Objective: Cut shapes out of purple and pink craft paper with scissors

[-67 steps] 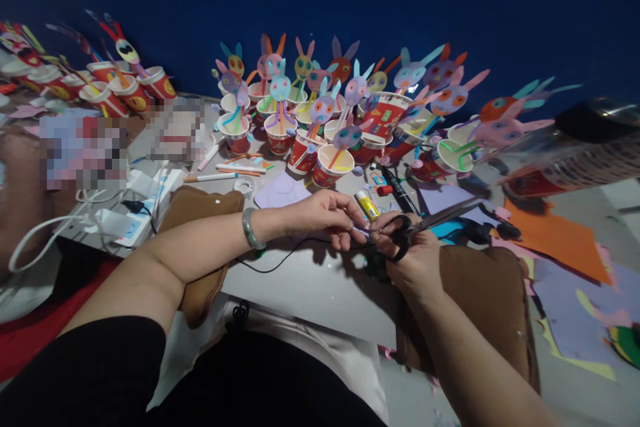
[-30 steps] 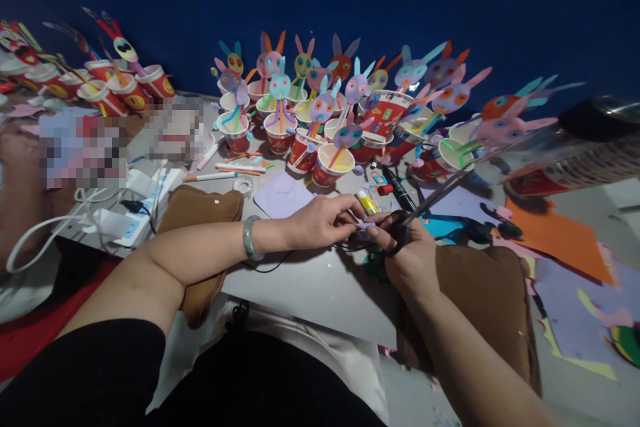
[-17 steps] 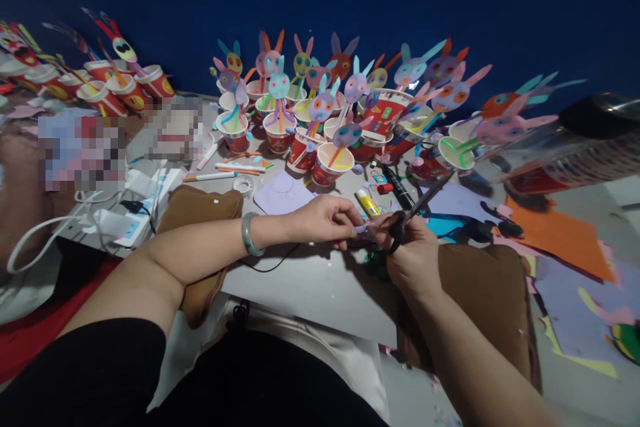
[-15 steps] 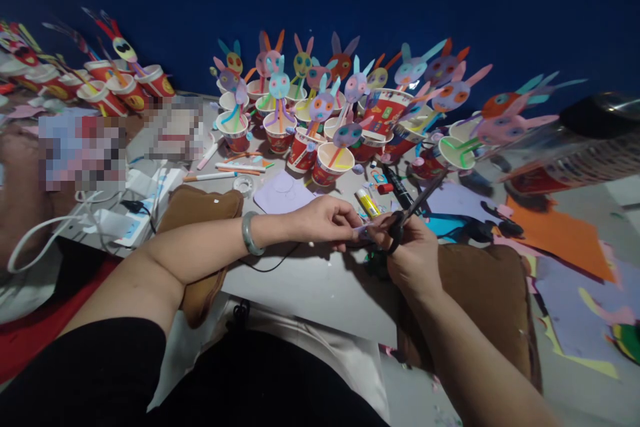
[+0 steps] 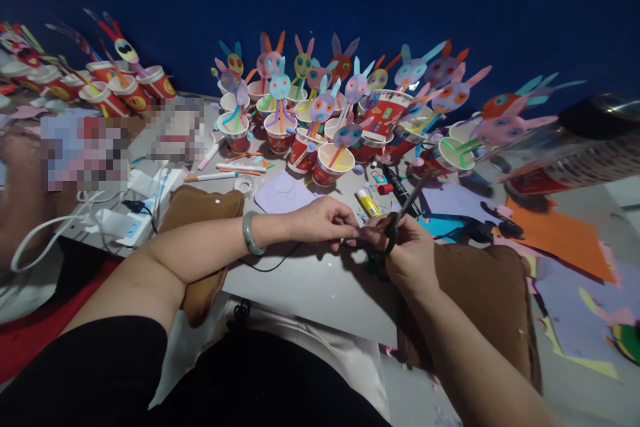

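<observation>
My left hand point(image 5: 333, 221), a bracelet on its wrist, is closed in a pinch on a small piece of purple paper point(image 5: 363, 234). My right hand point(image 5: 413, 257) is wrapped round dark-handled scissors point(image 5: 414, 195), whose blades point up and away from the paper. Its fingertips meet those of my left hand at the small piece, which they mostly hide. Just beyond my hands lie a yellow glue stick point(image 5: 368, 203) and a black marker point(image 5: 397, 188). A purple paper sheet point(image 5: 283, 195) with drawn circles rests beyond my left forearm.
Paper cups point(image 5: 334, 167) with paper rabbit heads crowd the back. Brown cushions point(image 5: 480, 293) lie under both forearms. Orange paper point(image 5: 565, 237) and scraps cover the right side. At left are a power strip point(image 5: 150, 207), white cables and another person's hand point(image 5: 23, 167).
The scissors have tilted more upright in my right hand. My fingertips have shifted slightly around the small purple piece, which shows less now. My forearms have barely moved.
</observation>
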Tool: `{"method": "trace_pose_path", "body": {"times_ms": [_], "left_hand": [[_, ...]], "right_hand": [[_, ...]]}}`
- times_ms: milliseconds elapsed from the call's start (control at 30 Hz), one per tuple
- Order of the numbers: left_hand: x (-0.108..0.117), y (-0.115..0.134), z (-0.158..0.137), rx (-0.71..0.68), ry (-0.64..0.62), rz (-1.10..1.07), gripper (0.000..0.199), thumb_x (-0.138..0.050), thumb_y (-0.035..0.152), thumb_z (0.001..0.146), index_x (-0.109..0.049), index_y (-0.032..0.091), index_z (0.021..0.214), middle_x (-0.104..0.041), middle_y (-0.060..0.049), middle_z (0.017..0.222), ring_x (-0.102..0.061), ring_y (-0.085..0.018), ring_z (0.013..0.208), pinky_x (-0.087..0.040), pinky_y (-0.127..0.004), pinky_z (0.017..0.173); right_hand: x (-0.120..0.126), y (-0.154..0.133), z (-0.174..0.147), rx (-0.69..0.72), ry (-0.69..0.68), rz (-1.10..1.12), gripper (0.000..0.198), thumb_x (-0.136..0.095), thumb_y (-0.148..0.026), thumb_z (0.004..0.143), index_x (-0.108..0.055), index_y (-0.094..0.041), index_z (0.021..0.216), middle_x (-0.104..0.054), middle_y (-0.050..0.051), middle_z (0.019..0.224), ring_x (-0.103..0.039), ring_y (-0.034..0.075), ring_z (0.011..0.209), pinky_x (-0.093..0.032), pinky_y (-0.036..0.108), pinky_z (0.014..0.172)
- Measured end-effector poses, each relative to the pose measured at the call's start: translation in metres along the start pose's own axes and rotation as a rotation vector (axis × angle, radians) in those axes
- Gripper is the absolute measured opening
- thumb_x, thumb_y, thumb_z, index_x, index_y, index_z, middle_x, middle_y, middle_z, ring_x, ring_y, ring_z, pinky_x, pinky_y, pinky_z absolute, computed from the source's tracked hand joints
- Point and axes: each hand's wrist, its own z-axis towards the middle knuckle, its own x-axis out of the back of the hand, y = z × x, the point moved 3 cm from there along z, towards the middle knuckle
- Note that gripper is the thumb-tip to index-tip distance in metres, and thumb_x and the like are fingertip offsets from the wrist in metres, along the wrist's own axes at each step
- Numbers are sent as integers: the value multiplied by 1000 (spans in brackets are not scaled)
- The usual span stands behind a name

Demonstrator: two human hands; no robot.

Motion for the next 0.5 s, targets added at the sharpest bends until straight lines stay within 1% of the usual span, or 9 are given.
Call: {"method": "trace_pose_path", "body": {"times_ms": [100,167,233,333,433,500], "left_hand": [[2,0,0,3,20,-61,15,-67,22,84,-64,7,86,-72,-7,79,-60,-5,46,-37,-14,40],[4,0,0,-4,29,-100,19,-69,26,83,-63,8,88,-73,-8,82,-62,-6,49,-38,-14,40],[5,0,-1,-9,23,-126,23,-69,30,84,-63,9,90,-73,-9,86,-63,-6,51,-41,-15,42],[5,1,-1,-11,10,-140,25,-70,32,84,-64,8,90,-73,-10,89,-64,-7,53,-43,-17,44],[4,4,-2,-27,9,-114,24,-71,30,83,-65,8,88,-72,-8,84,-64,-7,53,-43,-17,45],[2,5,-3,-41,17,-97,22,-72,28,82,-66,7,88,-71,-6,79,-64,-7,53,-43,-17,45]], "right_hand": [[5,3,3,-3,58,44,24,-85,-27,68,-62,-22,65,-68,-1,72,-64,16,68,-53,32,68],[6,4,4,0,69,55,25,-83,-29,70,-62,-21,62,-68,0,71,-65,18,72,-54,35,74],[5,3,4,-6,58,69,26,-85,-30,69,-61,-21,61,-68,1,72,-66,20,76,-54,37,76],[2,2,2,-41,9,119,28,-88,-29,64,-62,-21,64,-70,1,79,-67,19,74,-56,35,70],[-2,1,-1,-87,-48,166,27,-88,-29,64,-62,-21,68,-69,0,83,-66,15,61,-56,33,60],[-3,0,-2,-88,-62,166,27,-88,-29,66,-62,-21,69,-69,0,83,-65,15,58,-56,32,58]]}}
